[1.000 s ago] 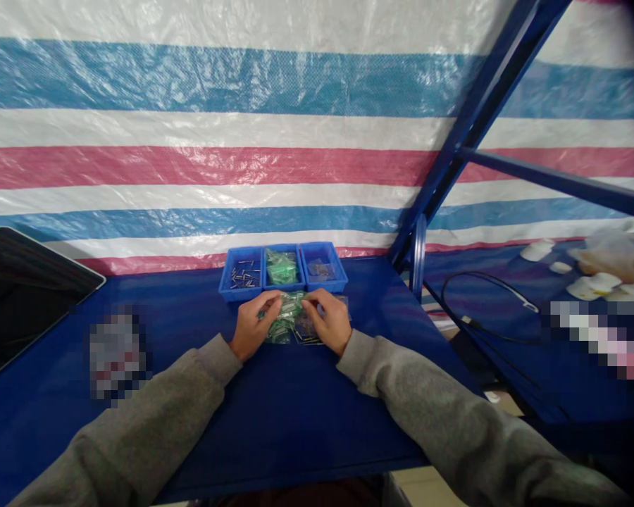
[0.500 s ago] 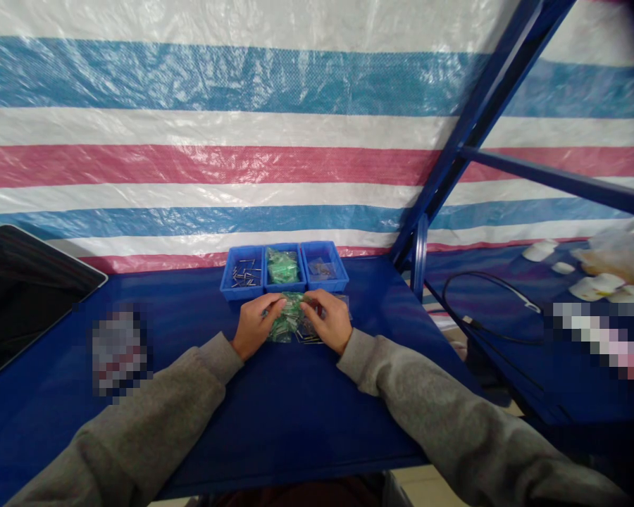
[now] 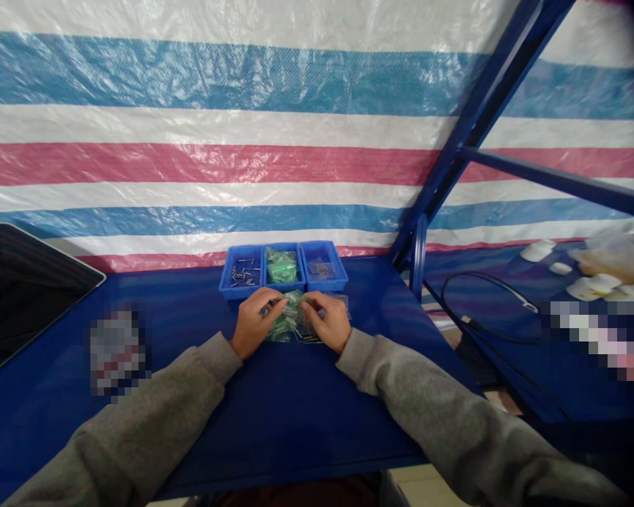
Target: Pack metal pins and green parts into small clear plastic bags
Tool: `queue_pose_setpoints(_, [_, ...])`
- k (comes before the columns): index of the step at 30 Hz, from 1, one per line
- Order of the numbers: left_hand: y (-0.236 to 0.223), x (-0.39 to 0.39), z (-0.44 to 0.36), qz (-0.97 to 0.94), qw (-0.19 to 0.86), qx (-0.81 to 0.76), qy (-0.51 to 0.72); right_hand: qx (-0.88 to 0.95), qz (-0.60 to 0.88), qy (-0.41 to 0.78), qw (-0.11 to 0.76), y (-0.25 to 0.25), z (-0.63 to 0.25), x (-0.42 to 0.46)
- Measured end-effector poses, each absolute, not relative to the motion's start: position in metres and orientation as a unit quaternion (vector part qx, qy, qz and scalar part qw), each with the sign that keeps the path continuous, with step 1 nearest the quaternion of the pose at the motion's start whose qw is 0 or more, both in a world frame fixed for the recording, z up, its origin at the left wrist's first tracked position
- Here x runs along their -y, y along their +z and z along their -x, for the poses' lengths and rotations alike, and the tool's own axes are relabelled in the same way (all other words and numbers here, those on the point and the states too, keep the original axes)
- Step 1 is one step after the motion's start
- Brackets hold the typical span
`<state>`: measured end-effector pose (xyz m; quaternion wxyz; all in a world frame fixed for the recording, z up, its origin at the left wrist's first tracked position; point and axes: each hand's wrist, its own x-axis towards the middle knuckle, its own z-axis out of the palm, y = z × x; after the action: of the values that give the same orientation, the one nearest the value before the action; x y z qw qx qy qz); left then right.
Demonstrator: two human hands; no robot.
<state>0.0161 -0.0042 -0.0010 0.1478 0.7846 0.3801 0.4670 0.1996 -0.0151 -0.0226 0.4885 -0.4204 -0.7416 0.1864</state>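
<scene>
Between my hands is a small greenish clear plastic bag; my left hand pinches its left side and my right hand its right side, thumbs and fingers closed. Under my hands on the table lie more green bags and a few thin metal pieces, like screws or pins. Part of this pile is covered by my fingers. Just beyond stand three joined blue bins: the left bin has loose metal pins, the middle bin green bags, and the right bin a clear bag with small parts.
A dark flat screen stands at the left of the blue table, with a blurred-out item near it. A blue metal frame rises at the right. Past it are a black cable and white pieces on another table.
Both hands stay in nearly the same place, still pinching the green bag, whose top shifts slightly between the fingers. The camera view moves a little.
</scene>
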Motion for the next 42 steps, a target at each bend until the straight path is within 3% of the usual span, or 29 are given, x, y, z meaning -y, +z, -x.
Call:
queue_pose_setpoints(10, [0.0, 0.006, -0.016, -0.787, 0.144, -0.36, 0.48, 0.776, 0.341, 0.18, 0.499, -0.016, -0.201, 0.018])
queue_pose_setpoints(23, [-0.001, 0.004, -0.016, -0.786, 0.157, -0.419, 0.427, 0.728, 0.473, 0.163, 0.469, -0.024, -0.199, 0.013])
queue_pose_setpoints(42, [-0.003, -0.006, -0.016, -0.78, 0.248, -0.441, 0.367, 0.742, 0.465, 0.232, 0.424, -0.027, -0.2, 0.005])
